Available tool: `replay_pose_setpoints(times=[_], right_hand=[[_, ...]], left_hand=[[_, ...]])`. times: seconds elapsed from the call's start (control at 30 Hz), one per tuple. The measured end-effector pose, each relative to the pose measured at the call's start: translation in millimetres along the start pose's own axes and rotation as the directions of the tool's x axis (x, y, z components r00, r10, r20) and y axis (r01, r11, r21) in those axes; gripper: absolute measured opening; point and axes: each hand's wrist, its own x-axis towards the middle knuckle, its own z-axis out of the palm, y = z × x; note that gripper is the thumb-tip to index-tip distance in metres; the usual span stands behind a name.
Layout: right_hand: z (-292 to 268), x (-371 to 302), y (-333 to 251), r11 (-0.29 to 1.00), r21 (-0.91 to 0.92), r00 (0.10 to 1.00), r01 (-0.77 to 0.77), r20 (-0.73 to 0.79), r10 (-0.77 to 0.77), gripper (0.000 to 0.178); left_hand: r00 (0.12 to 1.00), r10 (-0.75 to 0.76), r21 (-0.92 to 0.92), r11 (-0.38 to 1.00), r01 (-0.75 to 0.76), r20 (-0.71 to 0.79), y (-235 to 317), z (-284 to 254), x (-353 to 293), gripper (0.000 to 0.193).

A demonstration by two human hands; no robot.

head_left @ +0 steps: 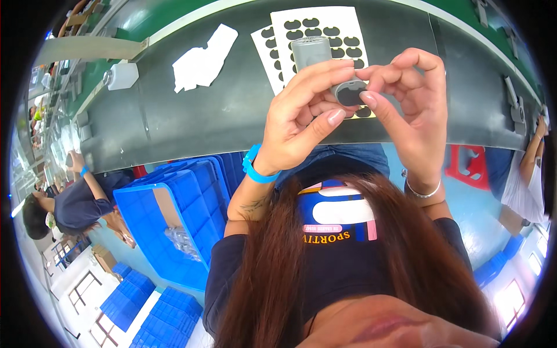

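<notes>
My left hand [304,113] is closed round a small grey casing with a rounded end [337,88]. A black notched sticker [351,94] lies on the end that faces up. At the sticker's edge my right hand [409,98] pinches with thumb and forefinger, its other fingers curled above. Just beyond my left hand stands a grey cylinder [311,52] with a slotted top. Under and behind both hands is a white sheet [345,16] with rows of black notched stickers, partly covering a second such sheet [261,39].
A torn white paper [203,61] lies left on the dark work surface [156,116]. A white block-shaped thing [123,76] stands at its left edge. Blue crates [168,226] are on my left, one with clear plastic inside. A red stool [467,165] is at right. Other people work on both sides.
</notes>
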Motion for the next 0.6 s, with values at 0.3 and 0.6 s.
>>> replay_pose_setpoints(times=[0.3, 0.6], right_hand=[[-0.7, 1.7, -2.0, 1.000, -0.009, 1.000, -0.017, -0.015, 0.017, 0.046], [-0.9, 2.7, -6.0, 0.999, -0.025, 0.999, -0.046, -0.022, 0.045, 0.045]], left_hand=[[1.000, 0.012, 0.002, 1.000, -0.012, -0.003, -2.2, 0.5, 2.8, 0.036], [1.000, 0.005, 0.001, 1.000, -0.005, 0.001, -1.8, -0.2, 3.8, 0.035]])
